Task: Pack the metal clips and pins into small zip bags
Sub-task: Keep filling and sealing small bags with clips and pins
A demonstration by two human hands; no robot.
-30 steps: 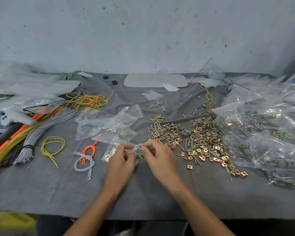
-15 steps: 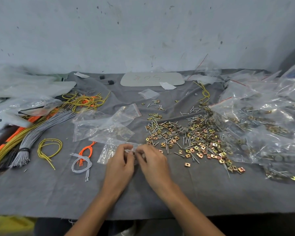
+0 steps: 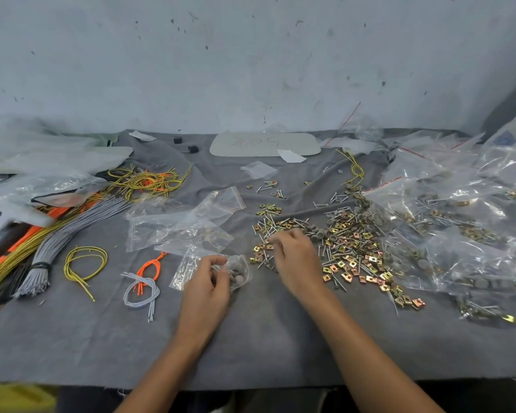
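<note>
Left hand (image 3: 206,281) is pinching the small zip bag (image 3: 239,274) a bit left of the middle of the desk (image 3: 251,338), with some grey bits inside it. Right hand (image 3: 295,257) sits on the left fringe of the metal clips and pins (image 3: 349,248), fingers curled, but I can't tell if it's got one. Filled bags (image 3: 459,234) crowd the desk's right edge.

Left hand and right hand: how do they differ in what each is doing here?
The left hand grips a small clear bag holding grey round pieces; the right hand holds no bag. The left hand sits beside the pile of clips and pins; the right hand reaches onto it, and whether it pinches anything is too blurred to tell. Both are low over the grey cloth.
</note>
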